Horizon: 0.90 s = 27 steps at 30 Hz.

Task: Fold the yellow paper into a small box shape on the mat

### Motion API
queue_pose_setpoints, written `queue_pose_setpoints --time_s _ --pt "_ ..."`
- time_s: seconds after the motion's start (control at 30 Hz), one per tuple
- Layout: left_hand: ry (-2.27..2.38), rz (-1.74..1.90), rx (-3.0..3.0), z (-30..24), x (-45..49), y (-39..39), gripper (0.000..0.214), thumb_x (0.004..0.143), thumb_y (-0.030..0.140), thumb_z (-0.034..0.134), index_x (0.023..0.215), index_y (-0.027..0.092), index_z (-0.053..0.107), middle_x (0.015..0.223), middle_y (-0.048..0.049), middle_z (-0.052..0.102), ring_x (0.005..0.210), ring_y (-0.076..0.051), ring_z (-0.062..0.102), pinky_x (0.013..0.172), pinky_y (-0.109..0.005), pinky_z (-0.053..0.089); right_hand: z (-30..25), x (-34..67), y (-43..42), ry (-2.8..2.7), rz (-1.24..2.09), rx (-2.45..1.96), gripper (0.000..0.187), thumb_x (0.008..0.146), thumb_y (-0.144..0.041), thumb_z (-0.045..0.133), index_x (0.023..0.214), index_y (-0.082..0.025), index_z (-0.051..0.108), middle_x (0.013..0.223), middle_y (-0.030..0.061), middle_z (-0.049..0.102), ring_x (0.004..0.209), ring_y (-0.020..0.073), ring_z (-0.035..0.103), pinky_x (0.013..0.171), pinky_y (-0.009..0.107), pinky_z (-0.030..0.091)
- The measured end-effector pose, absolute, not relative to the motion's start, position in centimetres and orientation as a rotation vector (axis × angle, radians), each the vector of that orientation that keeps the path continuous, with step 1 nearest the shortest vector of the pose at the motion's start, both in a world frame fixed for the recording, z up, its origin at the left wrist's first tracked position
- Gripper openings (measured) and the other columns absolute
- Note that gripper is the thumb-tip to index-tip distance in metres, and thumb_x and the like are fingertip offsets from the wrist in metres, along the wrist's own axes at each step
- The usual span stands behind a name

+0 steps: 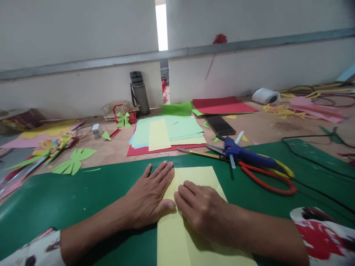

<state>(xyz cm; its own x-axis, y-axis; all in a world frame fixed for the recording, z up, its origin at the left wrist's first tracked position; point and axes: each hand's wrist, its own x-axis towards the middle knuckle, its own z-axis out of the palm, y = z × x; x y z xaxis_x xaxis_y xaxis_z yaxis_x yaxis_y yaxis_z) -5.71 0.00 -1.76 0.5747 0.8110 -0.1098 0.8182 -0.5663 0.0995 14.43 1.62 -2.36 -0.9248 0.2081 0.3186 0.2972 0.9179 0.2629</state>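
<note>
Can't read any txt, brand, no. or sign in view. Can't make out blurred markings on box (23,120), far L of bottle (140,95). Can't read anything on bottle itself, nor white plug (97,130) L of & nearer than it, nor phone (221,125) to its R.

Left hand (151,197) flat and spread, right hand (203,207) curled inward, both forearms (94,227) angled toward each other

Both hands (149,197) on yellow paper (173,240)
</note>
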Motion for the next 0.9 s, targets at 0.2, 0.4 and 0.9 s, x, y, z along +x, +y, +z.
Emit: queue_pose_setpoints --time_s 0.2,0.4,0.9 --pt "1.370 0.001 2.710 -2.4 -6.0 0.0 0.070 0.089 0.056 0.027 0.144 0.020 0.003 0.148 -0.0087 0.005 0.136 -0.030 0.010 0.107 -0.054 0.015 0.0 16.2 1.5 -2.859 -0.366 -0.512 0.015 0.085 -0.013 0.042 0.091 -0.010 0.056 0.074 0.0069 0.057 0.068 0.0186 0.051 0.055 0.029 0.037" --pt "1.357 0.005 2.686 -2.3 -6.1 -0.2 0.064 0.092 0.050 0.025 0.143 0.023 -0.004 0.148 -0.0062 0.001 0.136 -0.028 0.007 0.107 -0.054 0.014 2.9 22.5 5.2 -2.445 -0.765 -1.300 0.029 0.085 -0.027 0.051 0.109 -0.012 0.057 0.085 0.0116 0.063 0.077 0.0243 0.057 0.064 0.033 0.039" --pt "1.367 0.008 2.619 -1.7 -5.8 -0.4 0.065 0.091 0.053 0.021 0.143 0.019 0.000 0.149 -0.0076 0.000 0.137 -0.026 0.002 0.108 -0.053 0.009 0.4 27.5 9.8 -2.565 -0.287 -1.515 0.052 0.080 -0.025 0.045 0.130 -0.013 0.037 0.111 0.0140 0.056 0.091 0.0266 0.059 0.068 0.033 0.046"
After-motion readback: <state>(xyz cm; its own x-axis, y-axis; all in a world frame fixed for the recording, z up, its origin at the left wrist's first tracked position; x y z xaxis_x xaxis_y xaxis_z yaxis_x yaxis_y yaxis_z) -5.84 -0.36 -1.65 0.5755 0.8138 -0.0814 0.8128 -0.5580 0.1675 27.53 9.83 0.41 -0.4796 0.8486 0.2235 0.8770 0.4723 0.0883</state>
